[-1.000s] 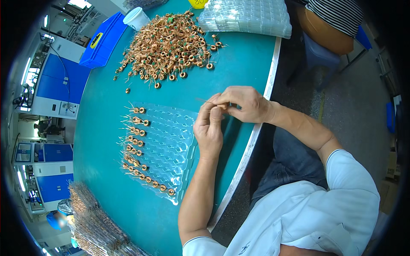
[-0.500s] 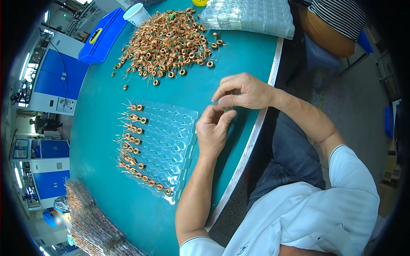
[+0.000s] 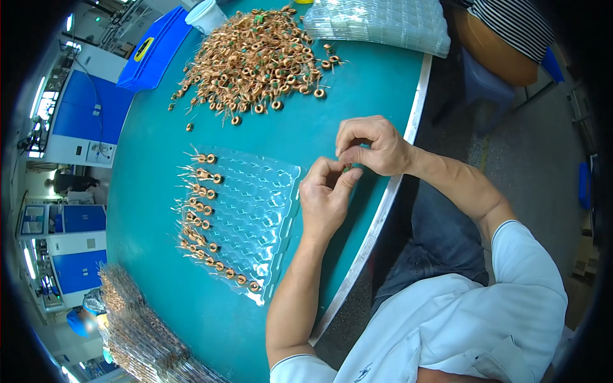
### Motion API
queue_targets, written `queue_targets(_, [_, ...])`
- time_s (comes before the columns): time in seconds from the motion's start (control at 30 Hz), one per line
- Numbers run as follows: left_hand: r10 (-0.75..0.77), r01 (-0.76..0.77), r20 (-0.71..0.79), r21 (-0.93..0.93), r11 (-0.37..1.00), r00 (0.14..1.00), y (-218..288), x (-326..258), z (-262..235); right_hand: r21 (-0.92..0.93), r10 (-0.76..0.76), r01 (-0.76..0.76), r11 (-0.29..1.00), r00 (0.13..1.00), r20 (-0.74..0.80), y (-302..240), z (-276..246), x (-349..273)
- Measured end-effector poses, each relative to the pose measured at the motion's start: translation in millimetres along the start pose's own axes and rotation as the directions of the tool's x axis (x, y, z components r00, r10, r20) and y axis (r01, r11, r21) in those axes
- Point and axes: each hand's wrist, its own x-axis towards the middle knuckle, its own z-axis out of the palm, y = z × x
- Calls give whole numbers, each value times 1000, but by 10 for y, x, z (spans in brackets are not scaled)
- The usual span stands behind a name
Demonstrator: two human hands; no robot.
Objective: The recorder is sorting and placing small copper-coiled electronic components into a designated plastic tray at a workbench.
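Between the thumb and forefinger of my left hand (image 3: 324, 203) is a small toroidal copper coil (image 3: 348, 169), mostly hidden, with a green bit showing. My right hand (image 3: 378, 150) is pinched just above it, fingertips meeting by the coil; whatever they grip is too small to make out. To the left of my hands lies a clear plastic blister tray (image 3: 255, 198) on the green table. Copper ring coils (image 3: 205, 209) with wire leads fill pockets along its left side and lower edge. The other pockets hold no coils.
A large heap of copper coils (image 3: 255, 64) sits at the far side, beside a blue bin (image 3: 153, 54) and white bucket (image 3: 205, 16). Stacked clear trays (image 3: 377, 25) lie far right. Filled trays (image 3: 143, 332) are piled near left. Another person (image 3: 504, 38) sits beyond the table's edge.
Both hands have shifted slightly right, still close together at the coil. The table and everything on it appear slightly displaced in the view.
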Motion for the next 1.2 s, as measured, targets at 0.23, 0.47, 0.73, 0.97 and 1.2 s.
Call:
queue_targets(0.23, [-118,99,-150,-131,986,982,20,18,-20,332,350,-339,880,936,29,-3,8,104])
queue_targets(0.47, [-122,93,-231,-130,987,965,-52,22,-161,37,374,-401,915,881,290,-147,23,357])
queue_targets(0.73, [-35,24,-295,-43,999,955,4,-16,-326,-40,194,-193,980,914,355,-50,764,1631])
queue_targets(0.97, [48,-53,-281,-8,999,958,11,7,-337,-338,143,2,941,905,401,588,1743,2279])
queue_targets(1.2, [59,-81,-313,-59,995,948,-72,30,-307,-442,75,73,894,948,310,461,1250,2148])
